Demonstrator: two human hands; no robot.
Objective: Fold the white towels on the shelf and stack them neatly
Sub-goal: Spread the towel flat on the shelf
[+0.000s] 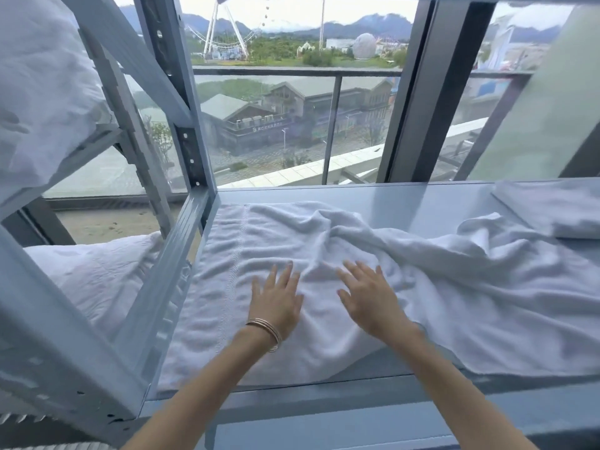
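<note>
A rumpled white terry towel (pixel 341 271) is seen spread over the pale blue-grey metal shelf board (pixel 373 196), with its stitched hem at the left end lying flat and a thick ridge of creases running from the middle toward the right. Both hands are laid on it near the front: the left hand (pixel 276 298), with thin bangles (pixel 266 331) at the wrist, and the right hand (pixel 367 298) are placed palm down, fingers straight and spread apart, nothing being gripped. The work is judged to be at an early stage: the towel is only being smoothed, and no fold has been made in it yet. At the far right of the shelf a flat folded white cloth (pixel 558 212) is visible, which may be a finished piece starting the stack; whether it is a towel cannot be told.

As for edges, the towel's left end is bounded by the perforated grey metal upright post (pixel 191 134) and side rail, so little room is left there. Part of the front edge of the towel is seen reaching the shelf lip. Bare board is left behind the towel toward the window glass (pixel 292 125), and that strip is judged usable for squaring the cloth.
</note>
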